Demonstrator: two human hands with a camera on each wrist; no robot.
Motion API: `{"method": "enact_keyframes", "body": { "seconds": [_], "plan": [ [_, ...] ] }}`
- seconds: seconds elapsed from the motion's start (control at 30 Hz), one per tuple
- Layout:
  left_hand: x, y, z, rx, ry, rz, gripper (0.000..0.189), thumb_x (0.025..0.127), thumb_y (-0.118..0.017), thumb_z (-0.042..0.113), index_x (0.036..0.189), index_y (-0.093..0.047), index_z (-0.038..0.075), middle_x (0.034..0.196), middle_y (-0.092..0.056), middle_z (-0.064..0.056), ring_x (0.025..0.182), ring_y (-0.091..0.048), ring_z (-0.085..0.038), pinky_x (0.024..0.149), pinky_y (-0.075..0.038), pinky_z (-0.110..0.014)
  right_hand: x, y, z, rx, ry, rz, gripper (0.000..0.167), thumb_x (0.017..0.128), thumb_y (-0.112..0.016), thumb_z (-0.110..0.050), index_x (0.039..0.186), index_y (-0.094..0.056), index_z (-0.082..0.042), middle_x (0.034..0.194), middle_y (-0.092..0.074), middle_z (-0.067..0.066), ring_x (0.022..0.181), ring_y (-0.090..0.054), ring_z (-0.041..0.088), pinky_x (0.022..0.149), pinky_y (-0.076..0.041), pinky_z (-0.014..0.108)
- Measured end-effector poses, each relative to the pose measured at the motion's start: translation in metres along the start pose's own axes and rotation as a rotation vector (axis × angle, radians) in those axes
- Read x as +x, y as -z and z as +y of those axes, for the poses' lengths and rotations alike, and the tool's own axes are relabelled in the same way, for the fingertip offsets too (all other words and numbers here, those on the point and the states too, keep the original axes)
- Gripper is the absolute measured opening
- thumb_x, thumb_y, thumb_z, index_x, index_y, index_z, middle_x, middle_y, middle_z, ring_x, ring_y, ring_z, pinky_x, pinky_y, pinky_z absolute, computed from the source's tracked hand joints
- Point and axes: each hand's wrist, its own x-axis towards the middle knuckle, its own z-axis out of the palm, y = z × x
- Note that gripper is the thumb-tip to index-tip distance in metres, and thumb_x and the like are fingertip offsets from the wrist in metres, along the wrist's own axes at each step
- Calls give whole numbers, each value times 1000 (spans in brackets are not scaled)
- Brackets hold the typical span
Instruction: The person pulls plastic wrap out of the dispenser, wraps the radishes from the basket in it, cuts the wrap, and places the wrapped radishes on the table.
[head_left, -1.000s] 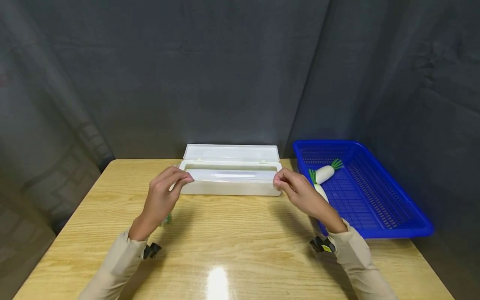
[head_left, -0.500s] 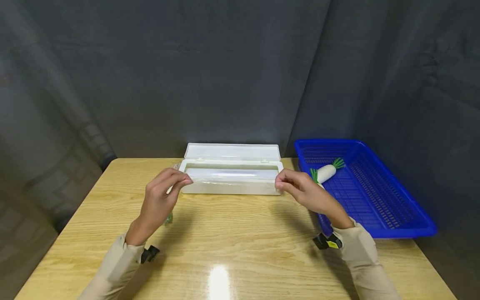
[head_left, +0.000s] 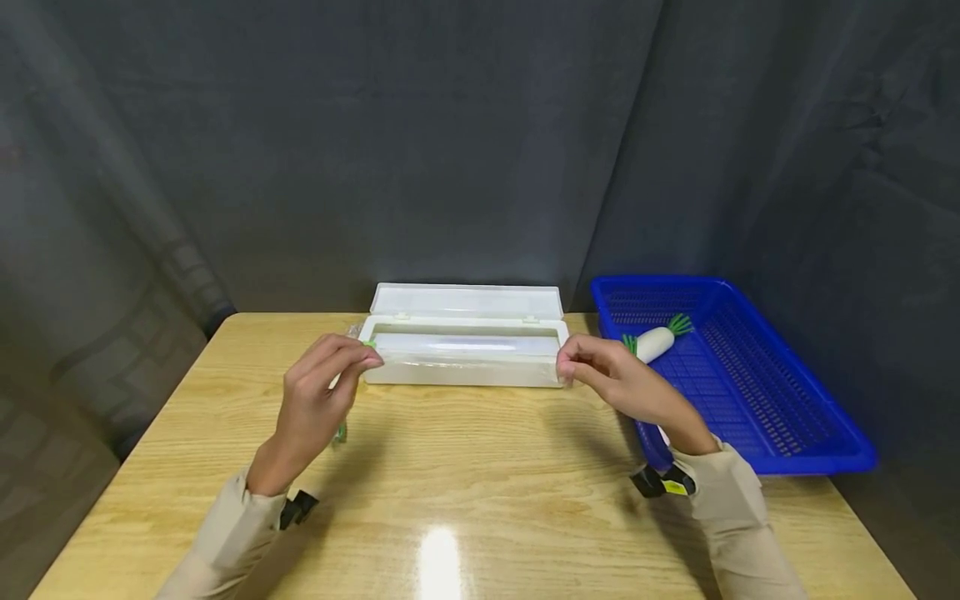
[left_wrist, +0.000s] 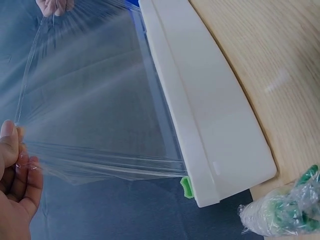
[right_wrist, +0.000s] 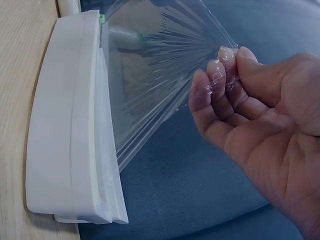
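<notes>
Clear film (left_wrist: 95, 100): a wide sheet, creased toward its corners, stretched in the air above the near side of a long white box (left_wrist: 220, 105) at the middle of the far edge.
Wrapped radish (left_wrist: 272, 212): at the left end of the box, white with green leaves under crinkled plastic; the head view shows only bits of it past the left hand (head_left: 311, 408).
Left hand: thumb and forefinger pinch the sheet's left corner, the other fingers curled, plastic clinging to the tips.
White box: on the wooden table (head_left: 480, 475) before a dark curtain (head_left: 465, 150), lid (head_left: 468, 301) tilted back on the far side, a pale roll (head_left: 465, 343) in its slot, a small green piece (left_wrist: 187, 187) at the left end.
Right hand (head_left: 633, 387): thumb against forefinger, pinching the sheet's right corner; the remaining fingers bend close together, plastic crumpled over them.
Blue basket (head_left: 795, 464): on the right of the table, partly behind the right hand.
White radish (head_left: 655, 343): in the basket's far left part, green leaves pointing far and right; beside it, more green leaves (head_left: 630, 342) show, what they belong to mostly hidden.
</notes>
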Motion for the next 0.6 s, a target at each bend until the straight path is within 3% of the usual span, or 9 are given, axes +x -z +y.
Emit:
{"method": "enact_keyframes", "body": {
  "seconds": [0.37,0.6],
  "plan": [
    [2,6,10,-22,-16,14,28,102,-68,21,88,-77,-1,83,-70,-10,77,-62,-19,71,-44,-18,-3,4,-4,73,43,-101,12,108,-51,1,99,-59,2,90,-59,8,82,-58,18,75,-53,23],
    [-1,14,13,-116,36,-43,28,102,-67,22,90,-78,0,87,-71,-11,87,-66,-11,80,-49,-11,-5,6,-6,82,54,-165,13,109,-49,1,100,-58,0,89,-57,7,81,-57,14,71,-51,26]
  ]
}}
